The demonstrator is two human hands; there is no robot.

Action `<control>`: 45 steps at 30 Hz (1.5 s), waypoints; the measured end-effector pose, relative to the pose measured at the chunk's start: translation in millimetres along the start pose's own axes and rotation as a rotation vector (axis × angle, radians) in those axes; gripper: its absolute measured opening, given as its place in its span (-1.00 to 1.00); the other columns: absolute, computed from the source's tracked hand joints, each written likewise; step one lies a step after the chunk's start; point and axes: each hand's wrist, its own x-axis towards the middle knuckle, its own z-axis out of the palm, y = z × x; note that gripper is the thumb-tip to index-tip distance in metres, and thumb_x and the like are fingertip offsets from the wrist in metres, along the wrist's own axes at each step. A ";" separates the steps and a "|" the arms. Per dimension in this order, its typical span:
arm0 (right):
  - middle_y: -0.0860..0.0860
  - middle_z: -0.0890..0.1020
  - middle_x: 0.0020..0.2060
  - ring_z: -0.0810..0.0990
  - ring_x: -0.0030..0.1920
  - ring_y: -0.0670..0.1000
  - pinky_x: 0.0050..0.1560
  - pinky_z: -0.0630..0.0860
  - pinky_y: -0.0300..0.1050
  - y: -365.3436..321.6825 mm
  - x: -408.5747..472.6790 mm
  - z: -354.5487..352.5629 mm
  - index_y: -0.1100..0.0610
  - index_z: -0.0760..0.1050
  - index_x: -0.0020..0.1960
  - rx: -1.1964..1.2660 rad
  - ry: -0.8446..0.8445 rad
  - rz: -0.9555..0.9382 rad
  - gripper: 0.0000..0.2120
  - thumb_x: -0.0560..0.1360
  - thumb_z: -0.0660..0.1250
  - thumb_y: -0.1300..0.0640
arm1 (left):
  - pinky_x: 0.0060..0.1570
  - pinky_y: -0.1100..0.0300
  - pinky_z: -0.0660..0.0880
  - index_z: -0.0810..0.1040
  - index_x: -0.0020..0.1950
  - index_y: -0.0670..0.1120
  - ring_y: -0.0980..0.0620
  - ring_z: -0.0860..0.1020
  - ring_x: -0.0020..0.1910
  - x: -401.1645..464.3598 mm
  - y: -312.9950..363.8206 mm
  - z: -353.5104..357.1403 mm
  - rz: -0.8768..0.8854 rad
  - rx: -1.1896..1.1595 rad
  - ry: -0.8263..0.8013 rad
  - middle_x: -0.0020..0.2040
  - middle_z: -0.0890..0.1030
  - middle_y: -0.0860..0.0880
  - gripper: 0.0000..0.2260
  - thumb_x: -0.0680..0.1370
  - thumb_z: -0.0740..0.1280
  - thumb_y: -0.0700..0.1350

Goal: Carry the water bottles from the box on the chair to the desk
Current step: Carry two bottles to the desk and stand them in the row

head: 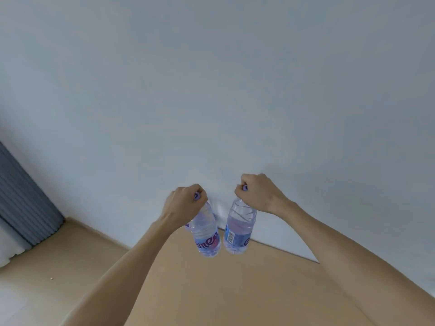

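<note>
My left hand (184,204) grips the purple cap of a clear water bottle (207,234) with a blue and pink label, which hangs tilted below it. A sliver of another label (187,226) shows behind that wrist. My right hand (257,192) grips the cap of a second water bottle (240,229), which hangs almost upright, barcode facing me. Both bottles hang side by side, slightly apart, over the far edge of the tan wooden desk (223,290). The box and the chair are out of view.
A plain white wall (211,90) fills the view behind the desk. A grey-blue pleated curtain (26,203) hangs at the left, reaching the pale floor (47,267). A small speck lies on the floor.
</note>
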 end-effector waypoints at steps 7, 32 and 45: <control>0.00 0.42 -0.47 0.30 -0.46 0.00 -0.42 0.26 -0.12 30.6 13.1 37.0 0.09 0.25 -0.32 -0.107 -0.014 0.192 -0.74 0.50 0.20 0.05 | -0.38 0.15 0.28 0.34 -0.37 0.00 0.06 0.31 -0.43 56.6 -35.9 59.9 0.168 -0.056 -0.206 -0.52 0.32 0.09 -0.74 0.53 0.23 -0.09; -0.08 0.52 -0.28 0.49 -0.28 0.01 -0.33 0.35 -0.14 58.4 34.1 138.7 0.05 0.33 -0.15 -0.330 0.033 0.363 -0.74 0.55 0.24 -0.12 | -0.30 0.14 0.29 0.39 0.12 0.00 -0.08 0.58 -0.20 103.9 -87.9 140.2 0.681 0.296 -0.344 -0.09 0.56 0.01 -0.66 0.61 0.08 0.24; -0.27 0.54 -0.12 0.50 -0.19 -0.27 -0.24 0.38 -0.39 71.3 -10.7 153.0 -0.16 0.30 0.20 0.175 0.077 0.553 -0.44 0.31 0.45 -0.26 | -0.37 0.21 0.34 0.24 -0.08 0.14 0.14 0.39 -0.40 61.7 -149.3 157.8 0.242 -0.415 -0.525 -0.36 0.39 0.10 -0.78 0.53 0.31 0.00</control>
